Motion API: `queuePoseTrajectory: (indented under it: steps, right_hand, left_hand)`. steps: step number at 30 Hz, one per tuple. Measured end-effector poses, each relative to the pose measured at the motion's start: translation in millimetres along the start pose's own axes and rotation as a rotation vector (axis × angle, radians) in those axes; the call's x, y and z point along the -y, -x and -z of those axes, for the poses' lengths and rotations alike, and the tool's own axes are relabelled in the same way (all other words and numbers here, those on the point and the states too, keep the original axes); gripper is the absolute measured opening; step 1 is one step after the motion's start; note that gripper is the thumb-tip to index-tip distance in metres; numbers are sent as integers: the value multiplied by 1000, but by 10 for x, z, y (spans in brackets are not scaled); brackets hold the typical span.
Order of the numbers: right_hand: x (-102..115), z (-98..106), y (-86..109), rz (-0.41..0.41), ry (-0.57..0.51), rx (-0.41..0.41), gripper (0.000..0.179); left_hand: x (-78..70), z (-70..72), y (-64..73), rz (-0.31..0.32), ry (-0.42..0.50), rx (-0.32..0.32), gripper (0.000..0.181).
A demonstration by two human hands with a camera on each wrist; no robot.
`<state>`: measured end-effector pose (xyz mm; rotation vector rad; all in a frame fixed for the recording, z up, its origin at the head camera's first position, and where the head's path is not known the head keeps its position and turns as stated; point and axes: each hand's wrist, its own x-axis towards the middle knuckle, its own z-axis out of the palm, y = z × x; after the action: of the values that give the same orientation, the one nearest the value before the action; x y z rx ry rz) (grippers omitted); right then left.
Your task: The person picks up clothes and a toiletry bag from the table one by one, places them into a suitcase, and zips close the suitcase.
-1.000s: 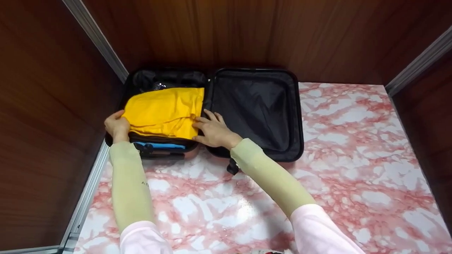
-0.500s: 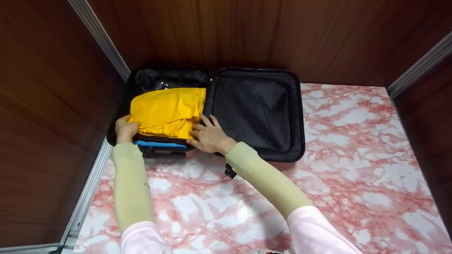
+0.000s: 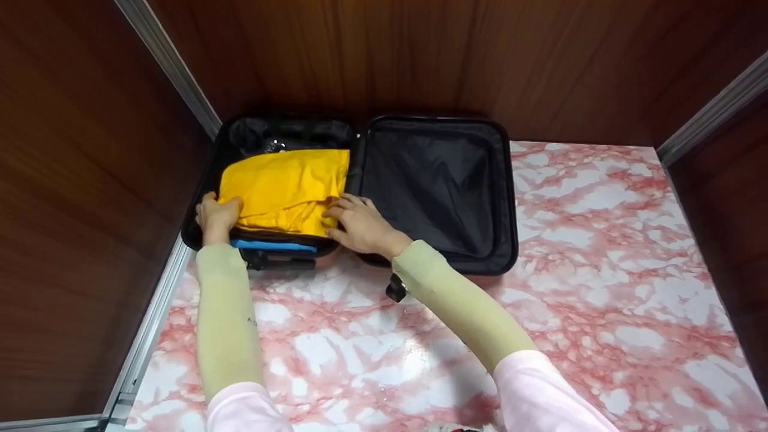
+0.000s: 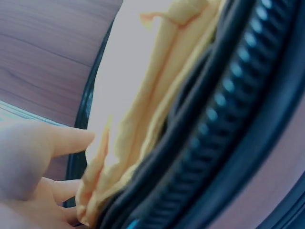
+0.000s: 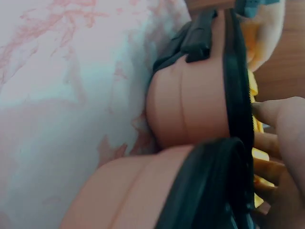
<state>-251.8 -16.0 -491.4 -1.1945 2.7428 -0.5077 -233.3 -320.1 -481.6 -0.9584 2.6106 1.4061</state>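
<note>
A folded yellow garment (image 3: 273,186) lies in the left half of an open black-lined suitcase (image 3: 207,174). My left hand (image 3: 217,215) is at its near left corner. In the left wrist view that thumb touches the yellow cloth and the other fingers lie along its side, with their tips partly hidden. My right hand (image 3: 363,225) rests its spread fingertips on the garment's near right edge, across the suitcase's middle. Beneath the yellow cloth, dark fabric (image 4: 167,131) and a strip of blue cloth (image 3: 276,246) show along the near side.
The suitcase's right half (image 3: 435,192) lies open with its black lining showing. Something shiny in clear wrapping (image 3: 275,145) sits behind the garment. Brown wood-look panels (image 3: 408,60) stand close behind and to the left. The floor (image 3: 600,270) is red-and-white marbled.
My left hand has shifted right and inward, and the garment's left edge has come in with it. My right hand has moved slightly, its fingers staying at the garment's right edge.
</note>
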Motion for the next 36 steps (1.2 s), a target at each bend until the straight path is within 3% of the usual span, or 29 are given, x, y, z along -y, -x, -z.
queuePoseTrajectory:
  steps: [2,8,16,26,36]
  right_hand:
    - [-28,42,16,23,-37,-61,41]
    - [-139,215,86,57,-97,-205,40]
    - [-387,432,304,6,-177,-378,35]
    - [-751,637,804,-75,-181,-528,34]
    - [-1114,696,1531,-196,-185,-631,46]
  left_hand:
    - [-26,19,34,-4,32,-6,76]
    - [-125,54,128,-58,15,-88,71]
    - [-172,62,261,-153,80,-136,70]
    - [-57,78,326,-212,67,-238,64]
    - [100,164,251,-180,-18,-273,64]
